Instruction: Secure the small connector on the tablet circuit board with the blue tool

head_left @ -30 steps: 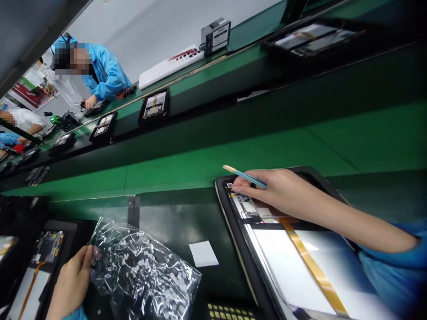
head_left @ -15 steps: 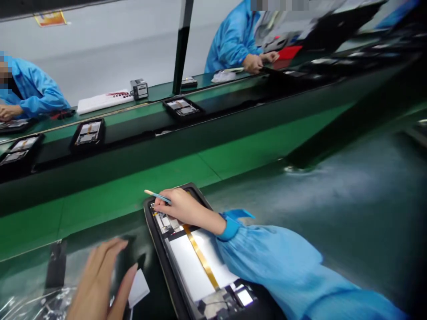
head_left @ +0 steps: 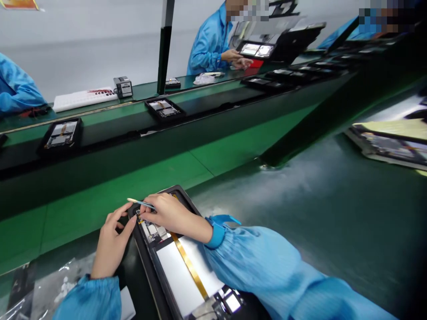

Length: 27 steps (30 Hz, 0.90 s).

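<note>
My right hand (head_left: 168, 214) pinches blue tweezers (head_left: 142, 203) over the opened tablet's (head_left: 182, 266) twelve o'clock corner; my left hand (head_left: 111, 242), fingers loosely spread, steadies its tray (head_left: 144, 262). Placement looks underway, not finished.

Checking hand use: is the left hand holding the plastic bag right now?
No, the left hand rests at the corner of the black tray, away from the plastic bag.
</note>
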Motion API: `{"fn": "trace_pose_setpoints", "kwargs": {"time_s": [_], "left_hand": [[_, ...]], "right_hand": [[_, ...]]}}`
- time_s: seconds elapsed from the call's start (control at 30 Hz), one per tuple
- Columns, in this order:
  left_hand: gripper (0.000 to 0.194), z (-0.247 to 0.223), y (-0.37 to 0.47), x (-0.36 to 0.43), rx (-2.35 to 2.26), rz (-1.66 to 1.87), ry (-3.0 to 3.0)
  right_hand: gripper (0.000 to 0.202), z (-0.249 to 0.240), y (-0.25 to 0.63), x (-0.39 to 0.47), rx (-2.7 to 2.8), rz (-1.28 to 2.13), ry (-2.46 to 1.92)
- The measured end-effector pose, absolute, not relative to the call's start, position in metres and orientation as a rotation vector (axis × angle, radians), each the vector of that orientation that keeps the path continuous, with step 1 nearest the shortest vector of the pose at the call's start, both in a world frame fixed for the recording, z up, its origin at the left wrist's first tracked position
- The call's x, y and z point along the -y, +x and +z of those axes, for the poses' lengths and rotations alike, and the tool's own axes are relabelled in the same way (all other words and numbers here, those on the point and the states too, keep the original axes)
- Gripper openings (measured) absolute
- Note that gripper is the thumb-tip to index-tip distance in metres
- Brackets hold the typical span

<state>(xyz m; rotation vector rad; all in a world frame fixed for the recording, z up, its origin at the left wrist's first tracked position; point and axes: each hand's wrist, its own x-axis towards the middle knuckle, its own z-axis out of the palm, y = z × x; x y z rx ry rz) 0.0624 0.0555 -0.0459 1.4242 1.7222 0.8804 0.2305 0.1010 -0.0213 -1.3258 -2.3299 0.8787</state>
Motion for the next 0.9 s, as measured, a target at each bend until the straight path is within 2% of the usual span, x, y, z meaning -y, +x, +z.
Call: {"fn": "trace_pose_setpoints", "kwargs": {"time_s": [0.3, 0.7, 0.9], "left_hand": [[0.053, -0.046, 0.0643, -0.0591, -1.756, 0.86, 1.404], [0.053, -0.0411, 0.0638, -0.0606, -1.739, 0.834, 1.421], [0.052, -0.0412, 0.0631, -0.0611, -1.725, 0.813, 1.426]], "right_hand": [[0.014, -0.0156, 0.2289, -0.1043, 2.263, 0.992, -1.399], [0.014, -0.0168, 0.2301, -0.104, 2.296, 0.932, -1.389], [0.016, -0.0134, 0.2297, -0.1045, 2.255, 1.011, -1.434]]}}
